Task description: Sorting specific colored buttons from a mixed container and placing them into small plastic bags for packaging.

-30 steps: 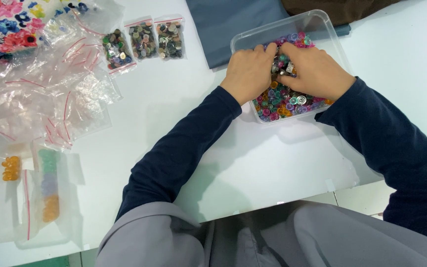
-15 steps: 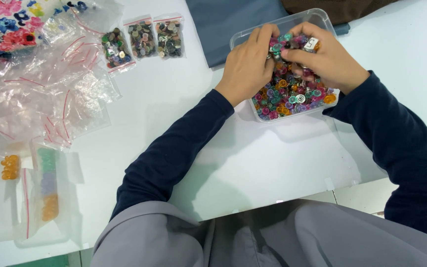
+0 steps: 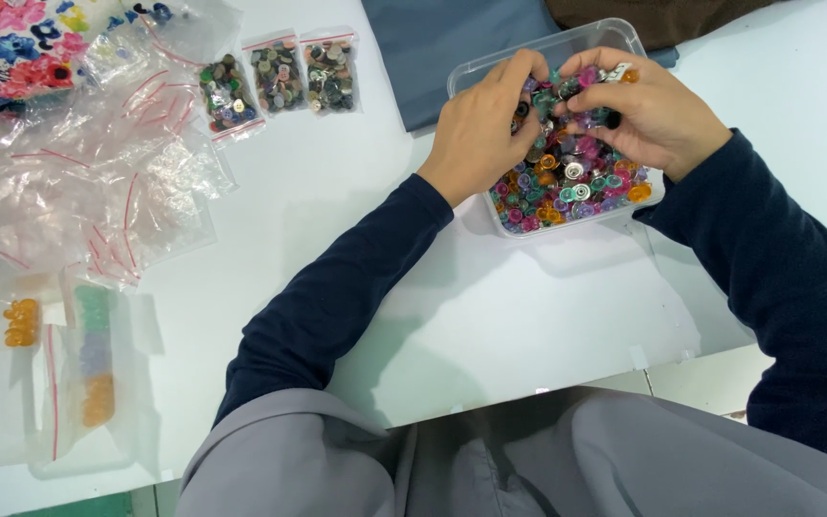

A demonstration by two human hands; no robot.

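Your left hand and your right hand are both over the clear rectangular plastic tub, which sits on the white worktop and is filled with small round snap buttons in pink, purple, teal, orange and silver. The fingers of your left hand are curled together, the tips pressed into the heap near the tub's middle. The fingers of your right hand are bent and pinched on a few of the buttons, held just above the heap; which exact pieces you grip is too small to tell. The fingertips of the two hands nearly meet.

Just beyond your hands, a folded piece of grey-blue cloth lies under the far edge of the tub. Well to the left of your left hand stand three small clear zip bags packed with dark mixed buttons. Farther left lies a loose pile of empty clear zip bags with red seal strips, and nearer to you a clear flat box holding orange, green and lilac pieces.
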